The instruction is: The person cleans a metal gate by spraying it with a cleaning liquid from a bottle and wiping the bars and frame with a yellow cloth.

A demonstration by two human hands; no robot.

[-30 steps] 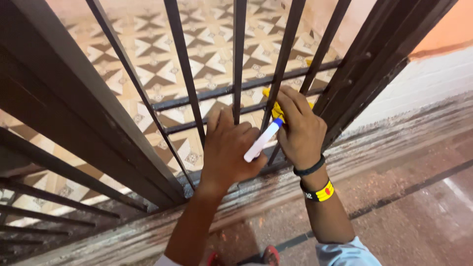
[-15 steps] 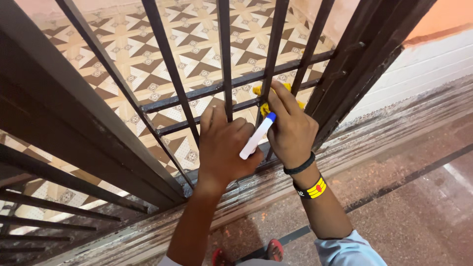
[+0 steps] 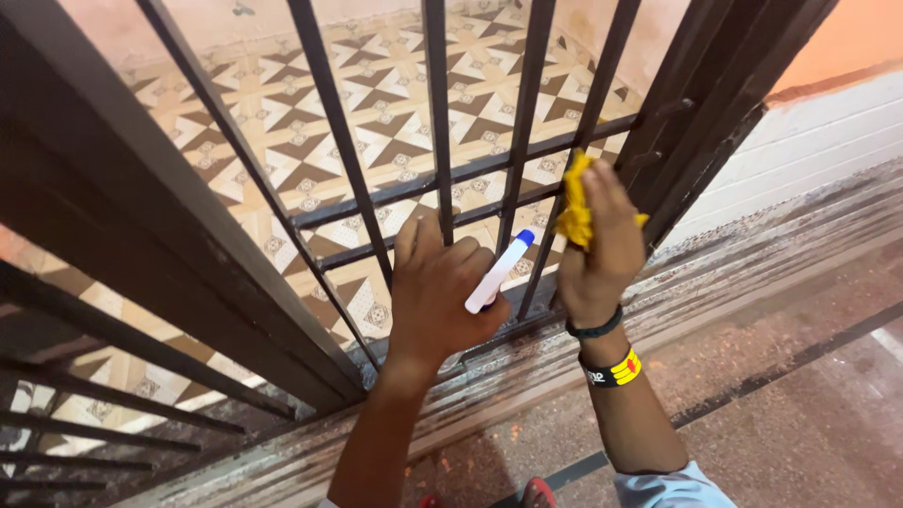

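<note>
Our left hand point(image 3: 442, 296) is curled closed around a white bottle point(image 3: 497, 275) with a blue cap point(image 3: 525, 237). The bottle projects from the fist up and to the right, cap end toward the gate point(image 3: 438, 113). The fingertips of this hand rest against one upright bar, just below the lower crossbar.

Our right hand point(image 3: 599, 246) is closed on a yellow cloth point(image 3: 575, 209). The fingers are folded over the cloth, which is bunched in the palm and shows at the top and at the right edge of the hand. The cloth sits against an upright bar near the right frame of the gate, between the two crossbars. The two hands are near each other but apart; the blue cap lies just left of the right hand.

Count:
- Hands: two, both ours.
- Bottles: one.
- Cloths: one.
- Crossbars in the gate near the hands: two, running side by side.
- Wristbands on the right wrist: two, one plain black point(image 3: 594, 327) and one black and yellow point(image 3: 613, 370).

Behind the bars lies a patterned tile floor point(image 3: 395, 132). We stand on a dark speckled floor point(image 3: 800, 404), with a worn threshold point(image 3: 715, 273) under the gate.
</note>
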